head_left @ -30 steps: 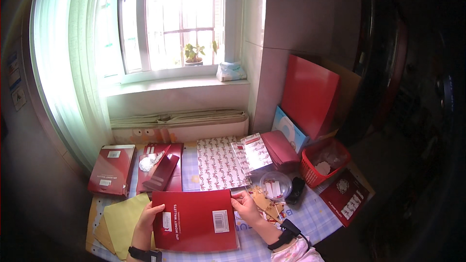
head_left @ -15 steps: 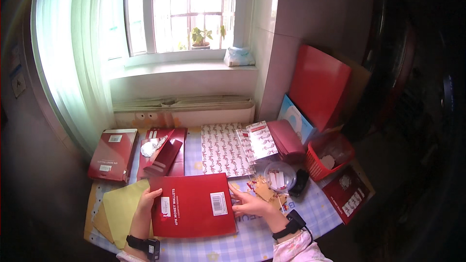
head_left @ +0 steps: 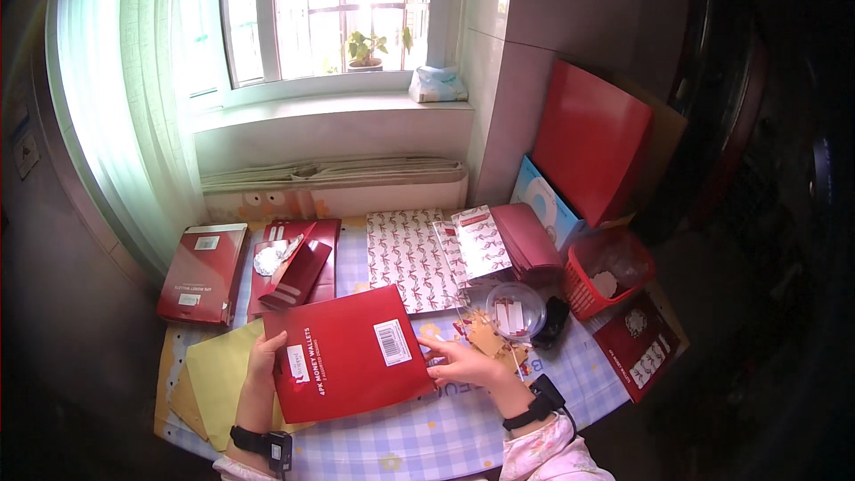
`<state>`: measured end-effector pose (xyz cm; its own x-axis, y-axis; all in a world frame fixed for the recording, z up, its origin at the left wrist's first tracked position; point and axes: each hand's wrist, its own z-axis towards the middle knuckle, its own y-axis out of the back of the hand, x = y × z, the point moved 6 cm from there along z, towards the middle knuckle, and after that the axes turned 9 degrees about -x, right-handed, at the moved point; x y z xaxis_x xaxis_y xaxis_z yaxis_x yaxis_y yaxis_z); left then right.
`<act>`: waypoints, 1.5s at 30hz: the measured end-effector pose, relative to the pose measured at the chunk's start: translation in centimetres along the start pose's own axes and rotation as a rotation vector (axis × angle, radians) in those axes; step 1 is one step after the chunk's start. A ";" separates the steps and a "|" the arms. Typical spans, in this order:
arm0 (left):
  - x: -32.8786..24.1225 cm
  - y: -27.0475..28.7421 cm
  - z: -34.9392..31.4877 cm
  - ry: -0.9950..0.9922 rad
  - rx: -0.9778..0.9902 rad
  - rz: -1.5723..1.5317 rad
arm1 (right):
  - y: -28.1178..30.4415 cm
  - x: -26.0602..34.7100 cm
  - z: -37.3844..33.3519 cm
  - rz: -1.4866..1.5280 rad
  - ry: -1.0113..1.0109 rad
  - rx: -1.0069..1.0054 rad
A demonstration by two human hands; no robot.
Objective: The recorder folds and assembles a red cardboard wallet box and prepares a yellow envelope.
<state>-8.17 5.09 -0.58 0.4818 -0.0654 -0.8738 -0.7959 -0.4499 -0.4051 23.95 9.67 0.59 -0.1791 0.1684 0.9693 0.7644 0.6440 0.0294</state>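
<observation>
My left hand (head_left: 260, 363) is closed on the left edge of a flat red packet (head_left: 347, 383), thumb on top. The packet has pale printing and a white barcode label, and is held tilted above the checked tablecloth. My right hand (head_left: 468, 363) is at the packet's right edge, fingers apart and stretched toward it; whether the fingertips touch it is hard to tell. Beneath my left forearm lies a yellow sheet (head_left: 214, 383). Beyond the packet are a patterned white-and-red sheet (head_left: 410, 258) and a folded dark red wallet (head_left: 303, 274) with a silver rosette.
A stack of red packets (head_left: 203, 276) lies at the left. To the right are a clear round tub (head_left: 515, 312) of small labels, yellow card pieces (head_left: 485, 338), dark red folders (head_left: 525, 240), a red basket (head_left: 592, 294) and another red packet (head_left: 637, 352). A large red board (head_left: 588, 138) leans behind.
The red packet has turned counter-clockwise, its right side moving up and away. My right hand has loosened, its fingers more apart at the edge. The view has shifted slightly.
</observation>
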 end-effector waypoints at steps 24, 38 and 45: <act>-0.3 0.1 0.0 -0.070 -0.065 0.003 | 0.6 -0.5 0.2 -0.018 -0.052 -0.155; 0.2 0.5 0.5 -0.070 -0.071 -0.008 | 0.7 -0.7 0.4 -0.281 0.015 -0.310; 0.0 0.1 0.2 -0.086 -0.083 0.008 | 0.6 0.8 -0.3 -0.356 -0.002 -0.380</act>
<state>-8.32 5.25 -0.71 0.4393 0.0055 -0.8983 -0.7648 -0.5224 -0.3771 24.48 9.96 1.43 -0.4699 -0.0099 0.8827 0.8268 0.3453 0.4440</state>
